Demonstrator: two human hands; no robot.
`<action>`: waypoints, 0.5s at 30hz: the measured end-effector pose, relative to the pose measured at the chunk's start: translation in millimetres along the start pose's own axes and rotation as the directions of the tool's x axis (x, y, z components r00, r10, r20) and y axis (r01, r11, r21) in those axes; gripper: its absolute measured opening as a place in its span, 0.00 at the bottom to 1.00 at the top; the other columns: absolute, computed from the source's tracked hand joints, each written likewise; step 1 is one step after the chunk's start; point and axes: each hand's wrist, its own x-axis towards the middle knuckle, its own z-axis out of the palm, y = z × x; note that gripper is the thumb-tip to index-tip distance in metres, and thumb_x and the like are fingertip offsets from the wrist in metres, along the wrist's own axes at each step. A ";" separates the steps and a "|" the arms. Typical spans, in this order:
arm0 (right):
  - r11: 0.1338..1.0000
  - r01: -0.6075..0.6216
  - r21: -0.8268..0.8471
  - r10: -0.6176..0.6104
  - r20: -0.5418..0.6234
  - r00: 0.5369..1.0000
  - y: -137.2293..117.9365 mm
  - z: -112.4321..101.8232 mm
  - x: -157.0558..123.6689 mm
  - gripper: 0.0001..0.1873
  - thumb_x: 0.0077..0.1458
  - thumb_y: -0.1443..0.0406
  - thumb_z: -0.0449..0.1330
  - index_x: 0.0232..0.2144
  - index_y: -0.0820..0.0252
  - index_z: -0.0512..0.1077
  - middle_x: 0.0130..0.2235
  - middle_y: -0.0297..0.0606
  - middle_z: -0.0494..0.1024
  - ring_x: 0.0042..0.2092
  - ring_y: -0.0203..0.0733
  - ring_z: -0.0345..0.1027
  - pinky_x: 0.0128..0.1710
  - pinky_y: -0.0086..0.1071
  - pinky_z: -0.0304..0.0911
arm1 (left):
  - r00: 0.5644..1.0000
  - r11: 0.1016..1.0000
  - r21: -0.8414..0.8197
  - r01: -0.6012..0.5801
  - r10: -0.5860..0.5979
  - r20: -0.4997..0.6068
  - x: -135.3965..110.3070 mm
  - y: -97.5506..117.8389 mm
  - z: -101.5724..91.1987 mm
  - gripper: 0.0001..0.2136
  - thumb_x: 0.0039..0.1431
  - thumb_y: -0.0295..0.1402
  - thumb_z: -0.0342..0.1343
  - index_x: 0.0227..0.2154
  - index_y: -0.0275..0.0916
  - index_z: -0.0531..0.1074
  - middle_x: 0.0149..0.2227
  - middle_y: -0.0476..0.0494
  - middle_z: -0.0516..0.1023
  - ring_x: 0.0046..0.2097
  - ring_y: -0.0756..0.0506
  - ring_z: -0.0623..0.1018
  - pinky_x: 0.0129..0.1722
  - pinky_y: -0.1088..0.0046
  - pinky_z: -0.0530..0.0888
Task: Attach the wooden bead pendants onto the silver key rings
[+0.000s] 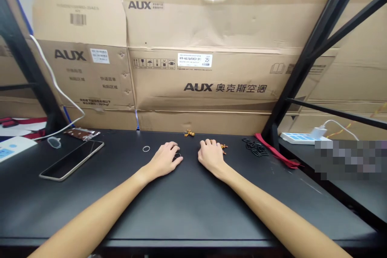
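Observation:
My left hand (165,159) rests on the black tabletop with its fingers curved and the thumb apart. A thin ring (177,155) shows in the gap between thumb and fingers. Left of that hand lies another pale metal ring (146,148). My right hand (211,155) is closed, fingers curled down toward the table, and their tips are hidden. Small orange-brown figure-like pieces (224,148) stick out beside its knuckles. A similar small orange piece (190,133) lies farther back, between the two hands. To the right sits a pile of black loops (256,147).
A phone (72,160) lies at the left, near a crumpled wrapper (81,133) and a white cable (62,89). At the right are a red strap (276,154), a black metal post (298,68) and a white power strip (298,138). Large cardboard (196,100) stands along the back.

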 end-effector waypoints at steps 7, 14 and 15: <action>1.000 0.010 -0.010 -0.009 0.089 0.996 -1.8 -3.7 -0.8 0.15 0.59 0.62 0.50 0.44 0.64 0.69 0.44 0.53 0.73 0.45 0.56 0.64 0.43 0.43 0.58 | 1.000 0.999 0.052 -0.009 0.008 0.008 1.3 11.3 -6.9 0.10 0.62 0.38 0.49 0.35 0.39 0.72 0.38 0.41 0.74 0.43 0.41 0.72 0.45 0.63 0.68; 0.884 0.307 0.353 -0.318 -0.026 0.948 -6.2 3.4 -2.6 0.10 0.57 0.67 0.51 0.41 0.60 0.69 0.42 0.42 0.73 0.43 0.44 0.65 0.47 0.36 0.60 | 0.999 0.999 0.037 -0.038 0.037 0.022 1.8 8.3 -5.5 0.09 0.62 0.36 0.49 0.37 0.39 0.73 0.39 0.41 0.74 0.43 0.42 0.73 0.44 0.64 0.69; 0.841 0.338 0.422 -0.349 -0.053 0.936 -6.3 4.3 -2.2 0.11 0.57 0.69 0.50 0.41 0.60 0.69 0.42 0.41 0.73 0.43 0.42 0.65 0.47 0.34 0.61 | 0.999 0.999 0.015 -0.038 0.037 0.022 2.0 7.7 -5.2 0.09 0.62 0.35 0.49 0.37 0.39 0.73 0.39 0.41 0.74 0.44 0.42 0.73 0.45 0.64 0.70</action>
